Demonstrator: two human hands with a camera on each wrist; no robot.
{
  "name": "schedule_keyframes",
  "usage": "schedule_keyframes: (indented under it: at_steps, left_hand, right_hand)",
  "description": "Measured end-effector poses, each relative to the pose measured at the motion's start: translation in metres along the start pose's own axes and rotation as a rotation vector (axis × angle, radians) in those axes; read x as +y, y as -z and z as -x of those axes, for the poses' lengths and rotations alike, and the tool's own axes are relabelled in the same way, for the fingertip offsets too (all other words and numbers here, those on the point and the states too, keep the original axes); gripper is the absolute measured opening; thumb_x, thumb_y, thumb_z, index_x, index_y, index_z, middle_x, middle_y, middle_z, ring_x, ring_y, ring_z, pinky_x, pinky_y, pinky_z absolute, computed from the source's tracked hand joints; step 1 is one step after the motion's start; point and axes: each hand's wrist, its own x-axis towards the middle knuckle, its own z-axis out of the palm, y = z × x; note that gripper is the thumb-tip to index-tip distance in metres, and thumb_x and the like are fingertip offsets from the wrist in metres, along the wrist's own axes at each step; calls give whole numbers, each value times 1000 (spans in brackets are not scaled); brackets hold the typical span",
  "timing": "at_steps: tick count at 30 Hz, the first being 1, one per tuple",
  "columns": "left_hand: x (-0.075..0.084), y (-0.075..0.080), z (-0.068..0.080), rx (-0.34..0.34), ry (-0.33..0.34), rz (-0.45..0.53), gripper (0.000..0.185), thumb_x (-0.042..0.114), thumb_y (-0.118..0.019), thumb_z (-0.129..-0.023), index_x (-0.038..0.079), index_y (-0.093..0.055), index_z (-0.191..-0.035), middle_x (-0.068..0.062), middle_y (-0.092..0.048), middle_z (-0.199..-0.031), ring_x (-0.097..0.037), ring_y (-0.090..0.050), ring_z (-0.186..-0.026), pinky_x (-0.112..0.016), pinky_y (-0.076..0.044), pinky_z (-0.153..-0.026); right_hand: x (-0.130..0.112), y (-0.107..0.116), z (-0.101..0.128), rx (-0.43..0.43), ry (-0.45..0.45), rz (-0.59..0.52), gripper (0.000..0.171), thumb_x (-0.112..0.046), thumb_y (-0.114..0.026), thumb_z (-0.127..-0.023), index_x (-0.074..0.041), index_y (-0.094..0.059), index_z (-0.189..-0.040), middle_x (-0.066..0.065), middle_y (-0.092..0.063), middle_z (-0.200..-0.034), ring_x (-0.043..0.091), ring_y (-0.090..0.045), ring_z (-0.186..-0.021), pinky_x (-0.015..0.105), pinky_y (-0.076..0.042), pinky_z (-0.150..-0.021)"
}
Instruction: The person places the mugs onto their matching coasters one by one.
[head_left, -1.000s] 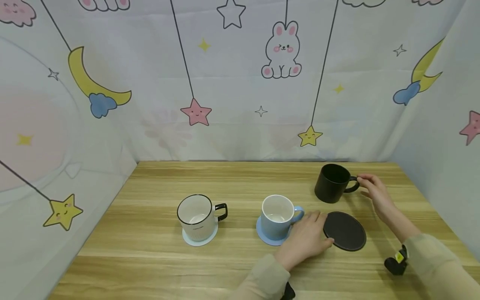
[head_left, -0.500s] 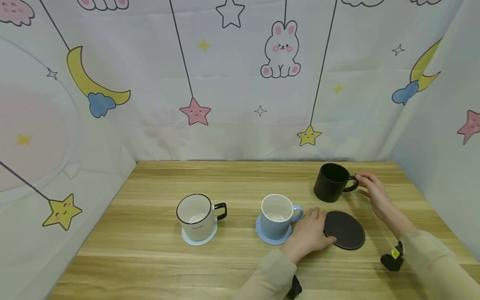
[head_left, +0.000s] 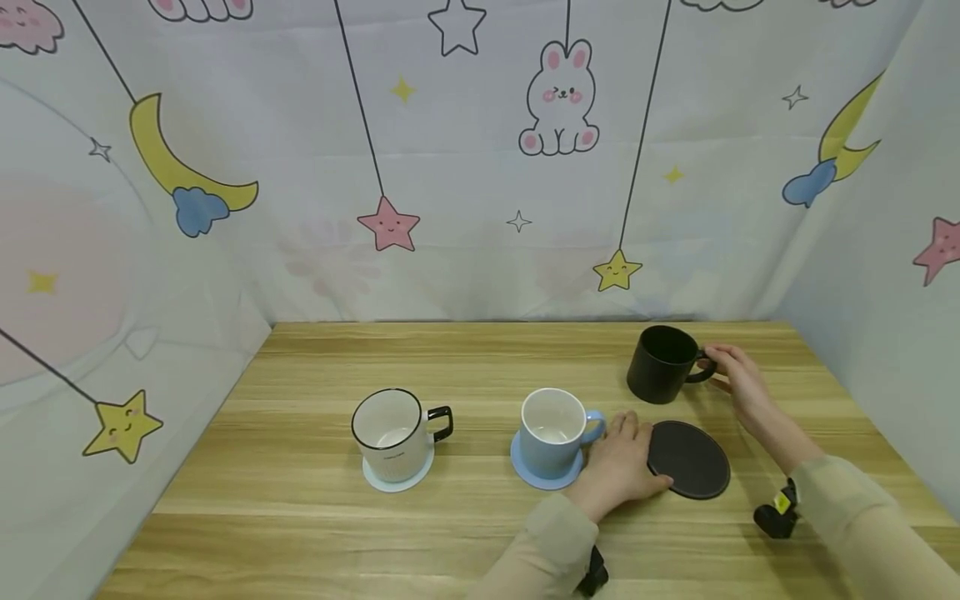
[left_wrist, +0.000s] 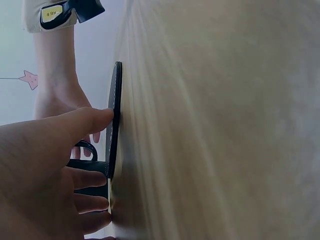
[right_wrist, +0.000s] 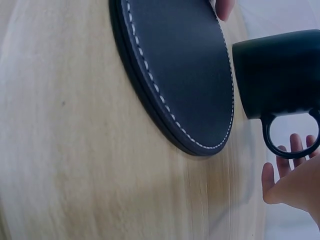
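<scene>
Nearest the camera, beside the black coaster (head_left: 688, 459), the left hand (head_left: 617, 468) lies flat, its thumb at the coaster's edge. Left of the coaster, the blue mug (head_left: 553, 432) and white mug (head_left: 392, 431) already sit on coasters. Just beyond it, the black mug (head_left: 663, 363) stands on bare wooden table (head_left: 300, 517), the right hand (head_left: 738, 379) loosely open at its handle. A cartoon curtain (head_left: 480, 158) hangs behind.

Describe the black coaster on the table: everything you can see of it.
The black coaster is a round, flat disc that looks like dark leather, with pale stitching running round its rim. It lies flat on the wooden table, bare, just in front of the black mug and right of the blue mug. The left hand rests at its left edge, thumb touching the rim.
</scene>
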Motion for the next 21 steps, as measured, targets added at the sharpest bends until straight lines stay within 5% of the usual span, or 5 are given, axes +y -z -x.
schedule_keyframes:
  at_steps: [11, 21]
  left_hand:
    - [1, -1, -2, -38, 30, -21, 77, 64, -61, -82, 29, -38, -146, 5, -30, -157, -11, -27, -146, -32, -43, -105]
    - [2, -2, -3, -59, 37, -54, 77, 67, -58, -82, 31, -36, -147, 7, -29, -157, -10, -26, -146, -31, -43, -105]
  right_hand:
    - [3, -4, -1, -16, 10, -145, 16, -35, -47, -101, -33, -62, -98, -19, -60, -89, 3, -52, -96, 40, -27, -94]
    - [9, -8, -7, 40, 6, -145, 23, -31, -46, -102, -32, -64, -88, -20, -61, -80, 3, -51, -94, 36, -28, -90]
